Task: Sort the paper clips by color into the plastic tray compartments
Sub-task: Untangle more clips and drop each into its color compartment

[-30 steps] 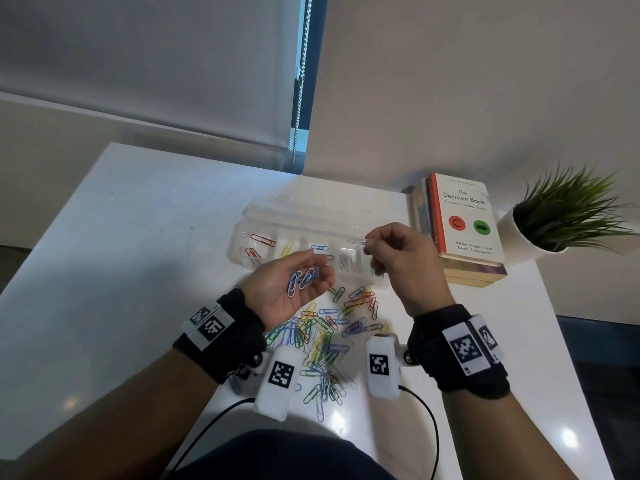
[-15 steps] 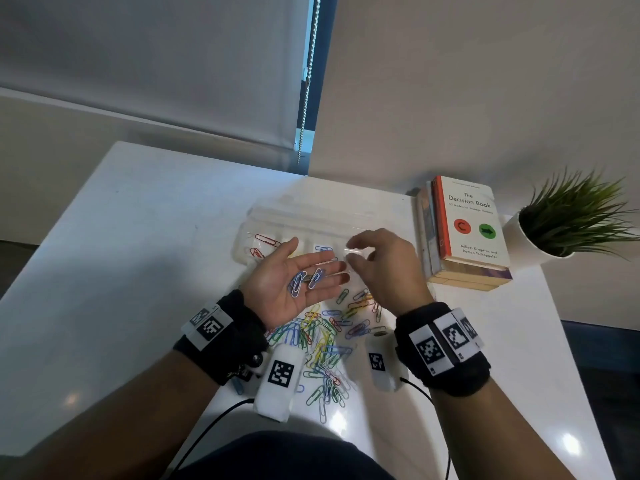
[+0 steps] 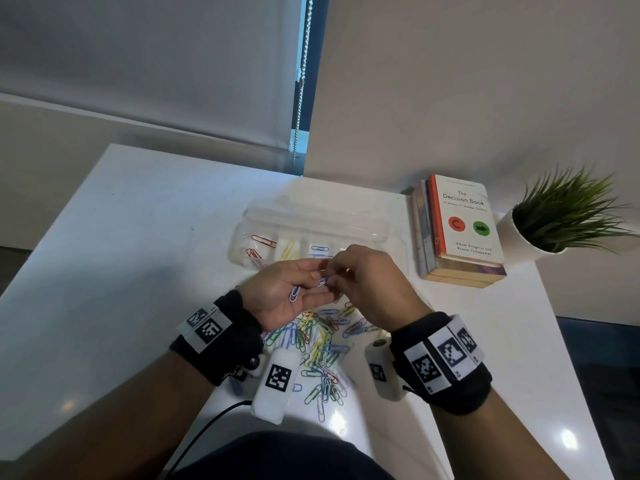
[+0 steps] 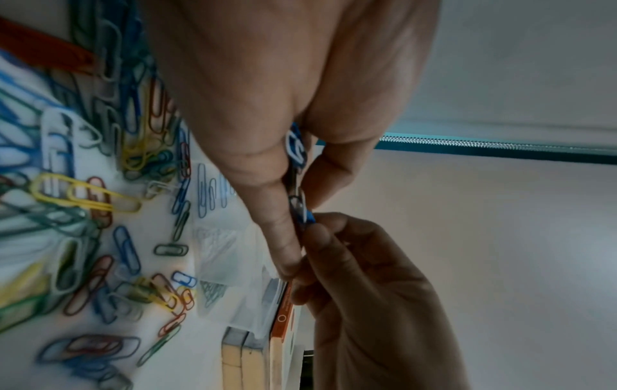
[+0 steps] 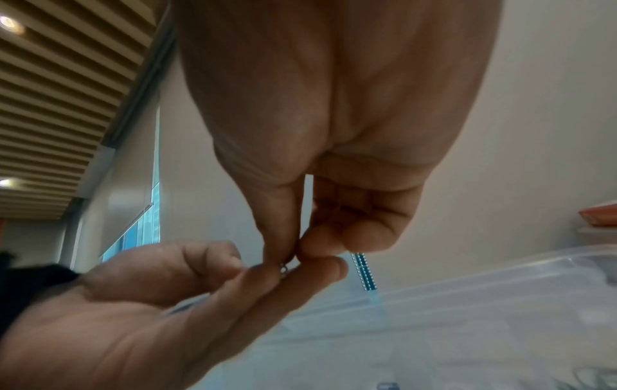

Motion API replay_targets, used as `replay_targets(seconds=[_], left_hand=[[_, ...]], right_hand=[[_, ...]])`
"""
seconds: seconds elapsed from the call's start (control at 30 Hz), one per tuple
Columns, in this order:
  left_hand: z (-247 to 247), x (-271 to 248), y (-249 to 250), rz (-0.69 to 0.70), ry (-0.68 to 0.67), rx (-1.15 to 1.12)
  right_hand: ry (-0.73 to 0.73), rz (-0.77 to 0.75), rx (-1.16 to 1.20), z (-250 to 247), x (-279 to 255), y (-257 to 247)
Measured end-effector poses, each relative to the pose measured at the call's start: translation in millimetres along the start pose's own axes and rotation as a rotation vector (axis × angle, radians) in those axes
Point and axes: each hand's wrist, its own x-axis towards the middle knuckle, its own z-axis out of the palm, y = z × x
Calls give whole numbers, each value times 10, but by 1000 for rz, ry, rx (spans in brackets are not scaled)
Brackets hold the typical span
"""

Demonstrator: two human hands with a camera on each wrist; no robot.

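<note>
Blue clip [image 3: 322, 280] long axis slanting up-right, pinched by right hand [image 3: 367, 282], left hand [image 3: 284, 292] cupping second blue clip [image 3: 295, 293], tray [image 3: 377, 226] holding red, yellow, blue clips apart

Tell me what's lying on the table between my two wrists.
The loose pile of mixed-color paper clips lies on the white table between them, plain in the head view.

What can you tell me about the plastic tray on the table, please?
The plastic tray is clear, thin and glossy, lying flat on the white table beyond both hands, left of the stack of books. Low walls split it into a row of compartments: red clips at the left end, then yellow clips, then blue clips. The hands hide its near right part.
</note>
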Motion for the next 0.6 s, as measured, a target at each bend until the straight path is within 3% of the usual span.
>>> replay_targets(seconds=[0.3,0.6], left_hand=[[42,-23,2,30,158,126],[63,-47,35,93,146,137]], right_hand=[[39,215,313,-93,-52,2],[167,370,620,-61,-74,11]])
